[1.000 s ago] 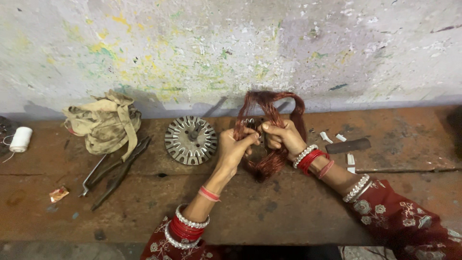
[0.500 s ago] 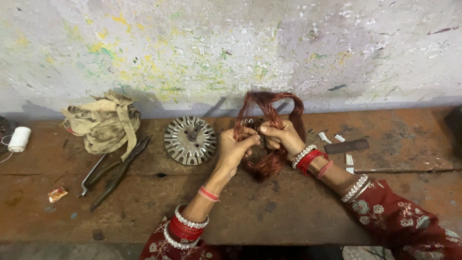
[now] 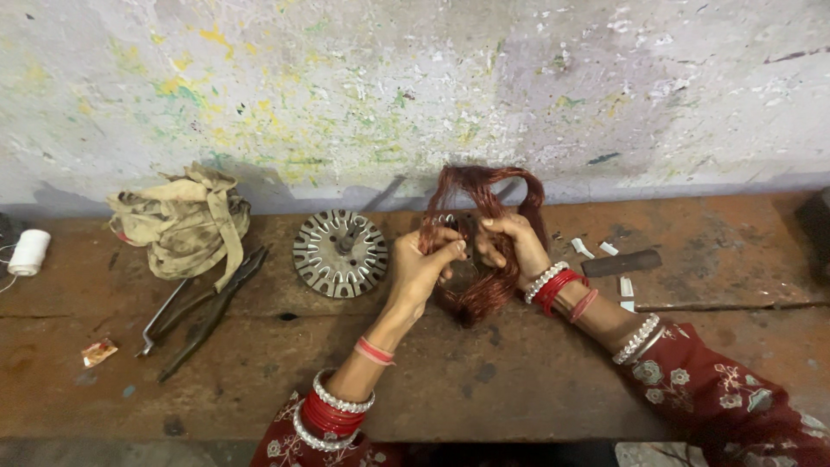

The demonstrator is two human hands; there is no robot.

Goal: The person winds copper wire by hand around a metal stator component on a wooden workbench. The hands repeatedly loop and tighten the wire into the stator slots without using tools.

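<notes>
On the worn wooden bench (image 3: pixel 484 380), near the middle and close to the wall, both hands work a bundle of copper wire coils (image 3: pixel 484 225). Left hand (image 3: pixel 424 268) closes its fingers on the left side of the bundle, thumb and fingertips pinched on strands. Right hand (image 3: pixel 510 246) grips the right side, fingers curled round the loops. Wire sits between the two hands and spills past them: loops arch up above the knuckles toward the wall, another hank hangs below the palms and touches the bench. A small metal part shows between the hands, mostly hidden by wire, cannot tell what it is. Both wrists carry red and white bangles, patterned red sleeves at bottom edge.

Just left of the left hand lies a round slotted metal stator core (image 3: pixel 339 252), flat on the bench, apart from the wire. Further left a pair of pliers (image 3: pixel 203 316) lies beside a crumpled cloth bag (image 3: pixel 181 220). White thread spool (image 3: pixel 28 252) at far left edge. Small orange scrap (image 3: pixel 98 352) near front left. Right of the hands, a dark flat bar (image 3: pixel 633 262) and a few white slips (image 3: pixel 605 251), well apart from the grip
</notes>
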